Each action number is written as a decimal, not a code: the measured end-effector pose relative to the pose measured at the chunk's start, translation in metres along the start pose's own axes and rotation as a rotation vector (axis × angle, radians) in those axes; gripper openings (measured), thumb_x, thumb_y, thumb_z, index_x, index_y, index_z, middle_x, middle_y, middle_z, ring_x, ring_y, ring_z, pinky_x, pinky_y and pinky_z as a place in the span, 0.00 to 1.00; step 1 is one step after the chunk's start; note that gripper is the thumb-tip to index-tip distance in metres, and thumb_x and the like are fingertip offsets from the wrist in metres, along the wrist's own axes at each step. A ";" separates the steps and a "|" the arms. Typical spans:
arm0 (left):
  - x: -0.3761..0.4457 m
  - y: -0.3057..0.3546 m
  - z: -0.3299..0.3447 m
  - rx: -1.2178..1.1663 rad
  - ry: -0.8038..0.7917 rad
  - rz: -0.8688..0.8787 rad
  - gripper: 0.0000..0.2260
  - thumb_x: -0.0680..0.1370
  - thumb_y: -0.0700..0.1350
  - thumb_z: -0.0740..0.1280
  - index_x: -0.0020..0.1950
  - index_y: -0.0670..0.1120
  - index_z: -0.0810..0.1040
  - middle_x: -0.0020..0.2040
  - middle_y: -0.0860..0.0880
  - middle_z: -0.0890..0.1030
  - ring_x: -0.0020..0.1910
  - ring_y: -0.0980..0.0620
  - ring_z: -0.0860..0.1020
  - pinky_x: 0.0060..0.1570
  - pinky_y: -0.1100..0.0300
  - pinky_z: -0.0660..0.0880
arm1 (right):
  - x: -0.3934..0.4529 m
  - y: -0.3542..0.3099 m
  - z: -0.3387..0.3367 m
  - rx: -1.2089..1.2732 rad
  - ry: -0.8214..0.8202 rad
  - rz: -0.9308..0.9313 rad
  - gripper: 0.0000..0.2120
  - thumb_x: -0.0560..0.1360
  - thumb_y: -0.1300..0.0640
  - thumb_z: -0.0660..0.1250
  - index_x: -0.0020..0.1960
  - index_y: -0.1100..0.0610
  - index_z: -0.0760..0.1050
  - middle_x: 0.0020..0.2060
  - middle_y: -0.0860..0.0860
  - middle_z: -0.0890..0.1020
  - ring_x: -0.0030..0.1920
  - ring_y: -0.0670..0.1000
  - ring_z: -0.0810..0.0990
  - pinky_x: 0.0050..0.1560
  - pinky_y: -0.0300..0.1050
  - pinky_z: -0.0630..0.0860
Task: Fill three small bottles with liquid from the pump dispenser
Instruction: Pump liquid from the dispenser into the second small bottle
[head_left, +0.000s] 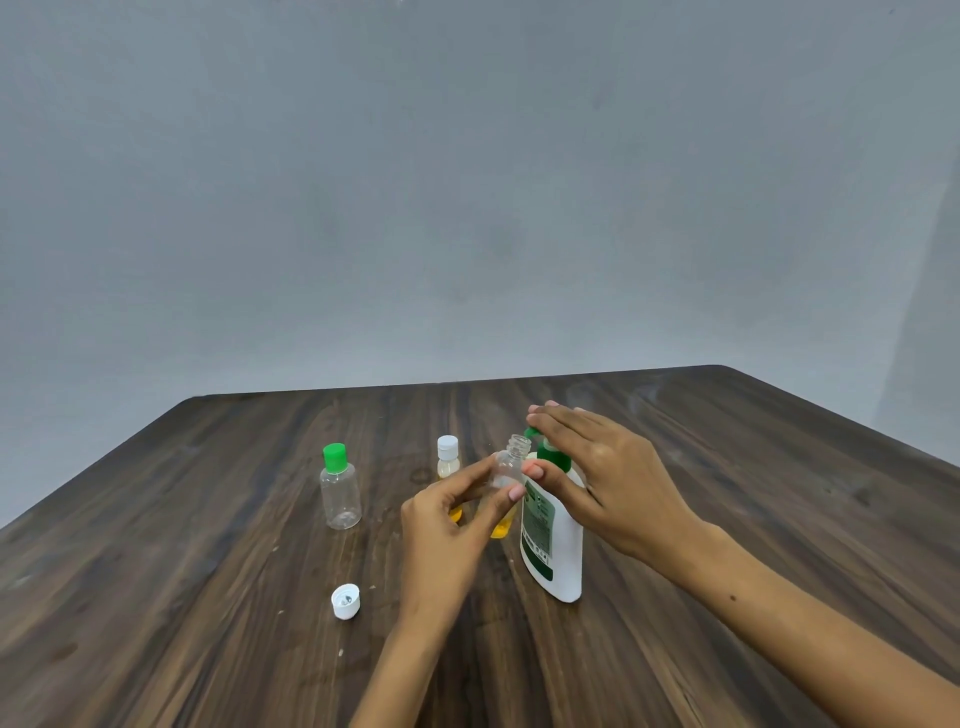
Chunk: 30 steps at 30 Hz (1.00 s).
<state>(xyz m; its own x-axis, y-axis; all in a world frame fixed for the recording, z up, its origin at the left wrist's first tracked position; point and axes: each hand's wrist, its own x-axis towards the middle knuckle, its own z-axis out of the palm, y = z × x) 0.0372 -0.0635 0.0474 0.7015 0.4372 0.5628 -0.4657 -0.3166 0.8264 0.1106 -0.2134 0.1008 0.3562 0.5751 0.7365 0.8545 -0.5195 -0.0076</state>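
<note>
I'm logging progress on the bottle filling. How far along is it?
Done, it seems: the white-capped bottle holds pale liquid. In hand: the left hand holds an open clear bottle at the dispenser nozzle, right hand on the pump; its cap lies loose. Left: the green-capped bottle, empty.

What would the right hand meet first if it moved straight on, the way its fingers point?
The right hand points left and slightly away, over the pump. Beyond its fingers the way looks free; the white-capped bottle probably sits lower, though depth is unclear.
</note>
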 end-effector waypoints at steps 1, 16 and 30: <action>0.000 0.000 0.000 0.004 0.000 -0.001 0.15 0.66 0.53 0.74 0.53 0.58 0.82 0.46 0.64 0.84 0.50 0.64 0.82 0.48 0.72 0.75 | 0.002 0.001 -0.001 0.000 -0.022 -0.001 0.34 0.78 0.34 0.45 0.63 0.58 0.76 0.61 0.52 0.79 0.63 0.52 0.76 0.60 0.45 0.70; 0.000 0.001 -0.002 0.033 0.001 -0.005 0.14 0.70 0.47 0.76 0.52 0.60 0.81 0.45 0.62 0.85 0.50 0.64 0.82 0.49 0.71 0.76 | 0.005 0.001 -0.002 0.025 -0.020 0.007 0.35 0.78 0.34 0.44 0.63 0.57 0.76 0.61 0.52 0.79 0.63 0.52 0.76 0.58 0.48 0.74; 0.000 0.001 -0.001 0.040 0.005 -0.007 0.15 0.68 0.51 0.74 0.54 0.57 0.81 0.42 0.68 0.82 0.50 0.66 0.81 0.46 0.75 0.74 | 0.001 -0.005 -0.001 0.015 0.028 0.009 0.34 0.78 0.35 0.45 0.60 0.58 0.78 0.58 0.52 0.81 0.59 0.53 0.79 0.52 0.41 0.71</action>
<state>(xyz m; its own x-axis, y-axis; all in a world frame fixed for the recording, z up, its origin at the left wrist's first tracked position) 0.0362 -0.0631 0.0479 0.7018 0.4438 0.5572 -0.4387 -0.3471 0.8289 0.1060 -0.2107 0.1028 0.3531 0.5527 0.7549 0.8569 -0.5150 -0.0238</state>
